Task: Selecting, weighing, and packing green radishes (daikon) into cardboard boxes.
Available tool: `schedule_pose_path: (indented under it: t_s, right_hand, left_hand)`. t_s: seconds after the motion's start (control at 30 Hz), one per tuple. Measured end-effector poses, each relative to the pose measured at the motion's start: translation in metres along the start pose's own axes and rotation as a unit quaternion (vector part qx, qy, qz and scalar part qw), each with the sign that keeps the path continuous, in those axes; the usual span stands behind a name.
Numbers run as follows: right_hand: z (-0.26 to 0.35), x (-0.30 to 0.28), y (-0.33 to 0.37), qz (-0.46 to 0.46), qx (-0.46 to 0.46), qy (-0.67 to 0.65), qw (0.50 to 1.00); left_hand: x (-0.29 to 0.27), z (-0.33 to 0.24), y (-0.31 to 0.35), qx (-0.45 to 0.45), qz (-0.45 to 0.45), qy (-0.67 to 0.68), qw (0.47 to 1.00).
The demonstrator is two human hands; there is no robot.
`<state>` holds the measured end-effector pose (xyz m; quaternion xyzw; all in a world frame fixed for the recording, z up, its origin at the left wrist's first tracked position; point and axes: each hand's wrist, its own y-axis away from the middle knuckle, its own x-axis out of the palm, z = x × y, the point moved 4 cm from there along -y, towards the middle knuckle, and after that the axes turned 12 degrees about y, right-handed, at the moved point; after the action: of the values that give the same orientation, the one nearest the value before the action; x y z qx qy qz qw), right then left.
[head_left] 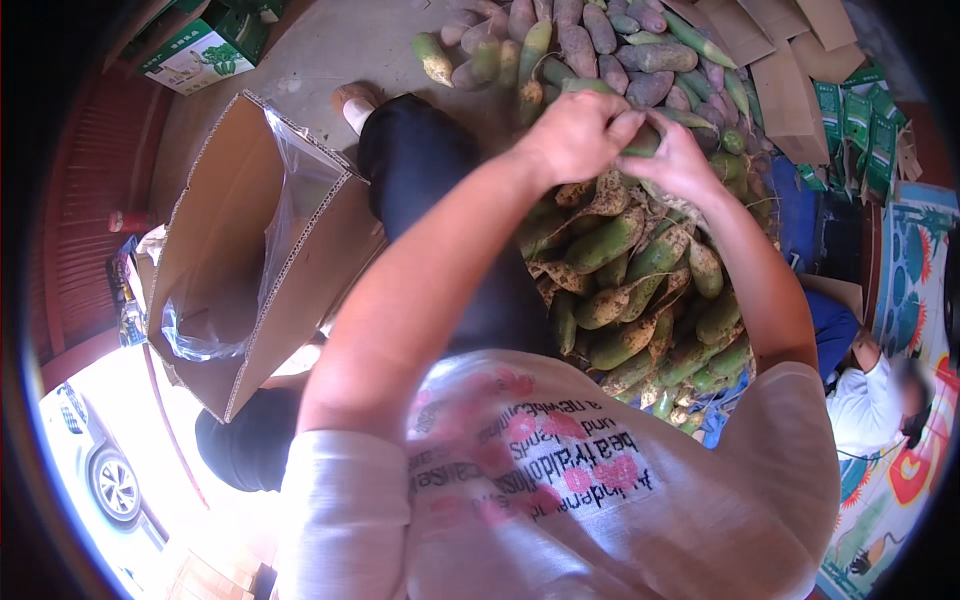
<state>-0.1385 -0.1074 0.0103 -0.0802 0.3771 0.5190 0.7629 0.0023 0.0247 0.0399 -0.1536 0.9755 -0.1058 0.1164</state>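
Over the pile, my left hand point(577, 138) and my right hand point(680, 163) come together and close round a green radish point(643, 143). My fingers cover much of it, so its full length is hidden. Below and around my hands lies a heap of green radishes point(608, 242), many caked with pale soil and some with thin roots. Beyond them are several purplish, dirt-covered roots point(655, 57), mixed with more green ones.
To the left stands an open cardboard box point(310, 240) with a clear plastic liner point(290, 190). Green-and-white printed cartons point(205, 55) are at the upper left. Flattened cardboard point(790, 90) and green packaging point(858, 130) lie at the upper right. Another person point(868, 400) sits at the right.
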Motion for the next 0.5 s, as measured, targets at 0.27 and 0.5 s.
schedule_pose_path:
  t_s: [0.27,0.5]
  right_hand:
    - [-0.011,-0.017,0.024,0.087,0.078,-0.362,0.925]
    - [0.033,-0.006,0.019,0.162,0.069,-0.482,0.858]
  left_hand:
    - [-0.003,0.066,0.01,-0.208,0.01,-0.17,0.963]
    - [-0.036,0.016,0.017,-0.148,-0.03,0.265,0.952]
